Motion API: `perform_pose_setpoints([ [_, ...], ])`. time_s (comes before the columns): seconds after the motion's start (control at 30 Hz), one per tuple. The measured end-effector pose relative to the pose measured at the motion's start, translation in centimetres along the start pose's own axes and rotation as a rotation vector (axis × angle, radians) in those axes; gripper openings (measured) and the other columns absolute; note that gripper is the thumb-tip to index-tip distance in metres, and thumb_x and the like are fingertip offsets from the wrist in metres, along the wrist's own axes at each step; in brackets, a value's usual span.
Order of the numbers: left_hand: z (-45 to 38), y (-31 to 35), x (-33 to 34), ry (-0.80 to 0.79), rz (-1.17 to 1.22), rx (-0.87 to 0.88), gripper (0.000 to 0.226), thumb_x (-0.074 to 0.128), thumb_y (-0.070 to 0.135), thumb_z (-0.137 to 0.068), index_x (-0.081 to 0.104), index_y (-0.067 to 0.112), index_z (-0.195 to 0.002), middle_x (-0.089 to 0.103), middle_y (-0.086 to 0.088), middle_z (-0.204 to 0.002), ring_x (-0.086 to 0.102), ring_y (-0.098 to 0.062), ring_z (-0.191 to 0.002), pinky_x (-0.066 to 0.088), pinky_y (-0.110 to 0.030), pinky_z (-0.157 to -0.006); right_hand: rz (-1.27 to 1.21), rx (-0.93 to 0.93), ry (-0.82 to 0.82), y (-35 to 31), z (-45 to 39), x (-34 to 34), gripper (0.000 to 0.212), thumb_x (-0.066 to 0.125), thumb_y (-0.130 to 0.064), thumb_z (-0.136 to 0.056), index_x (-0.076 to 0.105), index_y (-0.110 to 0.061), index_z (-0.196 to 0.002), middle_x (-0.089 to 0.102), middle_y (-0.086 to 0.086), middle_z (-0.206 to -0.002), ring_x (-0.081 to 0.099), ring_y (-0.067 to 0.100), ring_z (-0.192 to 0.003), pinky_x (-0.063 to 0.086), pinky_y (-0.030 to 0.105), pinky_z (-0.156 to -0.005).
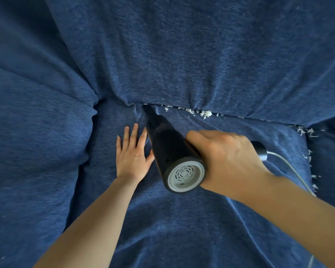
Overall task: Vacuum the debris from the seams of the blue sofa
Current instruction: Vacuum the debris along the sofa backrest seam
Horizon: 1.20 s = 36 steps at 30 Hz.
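Blue sofa (182, 55) fills the head view: seat cushion below, back cushion above, armrest bulging at left. Right hand (226, 161) is wrapped round the handle of a black handheld vacuum (168, 149), grey vented rear cap facing the camera, white cord (290, 167) trailing off to the right. Nozzle tip is pushed into the seam (230, 115) where seat meets back, near its left end, likely so suction reaches bits wedged in the crease. Left hand (132, 151) lies flat on the seat cushion just beside the vacuum body, fingers straight and spread, gripping nothing; probably pressing the fabric down to open the crease. White debris (205, 113) sits along the seam to the right of the nozzle, apart from it. More flakes (306, 131) lie at the right corner and down the right-side seam. Judgement: left end looks clean, most of the seam not yet done.
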<state>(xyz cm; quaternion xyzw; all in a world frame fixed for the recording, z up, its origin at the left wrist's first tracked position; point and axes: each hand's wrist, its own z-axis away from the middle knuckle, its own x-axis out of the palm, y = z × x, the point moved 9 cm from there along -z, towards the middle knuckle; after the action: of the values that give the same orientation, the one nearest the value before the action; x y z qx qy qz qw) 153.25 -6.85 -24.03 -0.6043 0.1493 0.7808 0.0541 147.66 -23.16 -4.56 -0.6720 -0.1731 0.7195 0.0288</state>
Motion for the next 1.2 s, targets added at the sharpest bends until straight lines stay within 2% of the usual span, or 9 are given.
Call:
perform_pose_setpoints([
  [0.13, 0.3, 0.0, 0.1, 0.027, 0.021, -0.006, 0.076, 0.022, 0.06, -0.092, 0.004, 0.024, -0.156, 0.004, -0.003, -0.165, -0.005, -0.025, -0.152, 0.001, -0.05, -0.122, -0.016, 0.017, -0.002, 0.2, -0.1, 0.7, 0.025, 0.074, -0.029, -0.071, 0.056, -0.016, -0.083, 0.057, -0.002, -0.067, 0.054, 0.025, -0.058, 0.035, 0.028, -0.051],
  [0.23, 0.5, -0.2, 0.5, -0.008, -0.018, -0.017, 0.075, 0.035, 0.057, -0.096, 0.005, 0.025, -0.157, -0.003, -0.002, -0.165, -0.01, -0.024, -0.151, -0.001, -0.05, -0.122, -0.032, 0.036, 0.006, 0.7, 0.3, 0.6, 0.031, 0.07, -0.033, -0.074, 0.041, -0.023, -0.08, 0.055, -0.006, -0.068, 0.046, 0.021, -0.057, 0.034, 0.028, -0.052],
  [0.33, 0.4, -0.2, 0.5, -0.026, -0.016, -0.018, 0.077, 0.044, 0.053, -0.097, 0.006, 0.024, -0.157, -0.007, -0.002, -0.165, -0.013, -0.024, -0.151, -0.003, -0.049, -0.122, -0.046, 0.047, -0.019, 1.3, 0.9, 0.6, 0.038, 0.069, -0.037, -0.073, 0.033, -0.027, -0.08, 0.054, -0.006, -0.066, 0.049, 0.023, -0.054, 0.033, 0.028, -0.051],
  [0.43, 0.7, 0.0, 0.2, -0.028, 0.014, -0.031, 0.076, 0.044, 0.052, -0.097, 0.005, 0.026, -0.157, -0.008, 0.0, -0.165, -0.014, -0.021, -0.15, -0.004, -0.048, -0.122, -0.055, 0.029, 0.01, 1.6, 0.9, 0.5, 0.038, 0.07, -0.036, -0.073, 0.033, -0.026, -0.08, 0.055, -0.005, -0.066, 0.048, 0.024, -0.054, 0.032, 0.028, -0.051],
  [0.6, 1.3, 0.5, -0.2, -0.045, 0.087, -0.094, 0.074, 0.045, 0.049, -0.098, 0.005, 0.028, -0.156, -0.006, 0.003, -0.165, -0.013, -0.019, -0.15, -0.004, -0.047, -0.122, -0.057, -0.003, -0.101, 2.3, 0.1, 2.2, 0.035, 0.062, -0.043, -0.082, 0.031, -0.027, -0.089, 0.052, -0.008, -0.079, 0.047, 0.022, -0.068, 0.033, 0.031, -0.06],
  [0.87, 0.9, 1.7, -1.4, -0.012, 0.077, -0.193, 0.072, 0.054, 0.043, -0.095, 0.017, 0.024, -0.154, -0.005, 0.002, -0.165, -0.013, -0.024, -0.151, -0.006, -0.051, -0.121, -0.062, -0.019, -0.059, 3.9, 2.5, 0.5, 0.035, 0.064, -0.038, -0.078, 0.031, -0.028, -0.085, 0.049, -0.008, -0.073, 0.044, 0.022, -0.062, 0.034, 0.03, -0.057],
  [0.93, -0.1, 3.2, -1.9, 0.031, 0.053, -0.16, 0.075, 0.053, 0.041, -0.094, 0.013, 0.023, -0.155, -0.004, 0.001, -0.165, -0.012, -0.025, -0.151, -0.007, -0.052, -0.121, -0.068, 0.008, -0.06, 4.6, 2.6, 0.7, 0.035, 0.064, -0.037, -0.078, 0.031, -0.028, -0.083, 0.048, -0.009, -0.071, 0.044, 0.021, -0.061, 0.035, 0.03, -0.057],
  [1.07, -1.6, 4.5, 0.0, -0.045, 0.013, -0.19, 0.08, 0.034, 0.06, -0.095, -0.004, 0.025, -0.157, -0.014, 0.006, -0.164, -0.019, -0.022, -0.149, -0.01, -0.051, -0.12, -0.086, 0.041, -0.078, 5.5, 1.7, 1.5, 0.035, 0.063, -0.037, -0.078, 0.03, -0.029, -0.083, 0.042, -0.009, -0.067, 0.043, 0.021, -0.063, 0.033, 0.03, -0.058],
  [1.2, -1.0, 4.2, 0.9, 0.021, -0.023, -0.189, 0.078, 0.023, 0.06, -0.09, 0.002, 0.027, -0.157, -0.011, 0.006, -0.164, -0.017, -0.021, -0.15, -0.007, -0.051, -0.121, -0.074, 0.03, -0.089, 5.3, 1.1, 2.2, 0.034, 0.063, -0.04, -0.08, 0.031, -0.029, -0.086, 0.051, -0.009, -0.077, 0.047, 0.022, -0.067, 0.032, 0.031, -0.059],
])
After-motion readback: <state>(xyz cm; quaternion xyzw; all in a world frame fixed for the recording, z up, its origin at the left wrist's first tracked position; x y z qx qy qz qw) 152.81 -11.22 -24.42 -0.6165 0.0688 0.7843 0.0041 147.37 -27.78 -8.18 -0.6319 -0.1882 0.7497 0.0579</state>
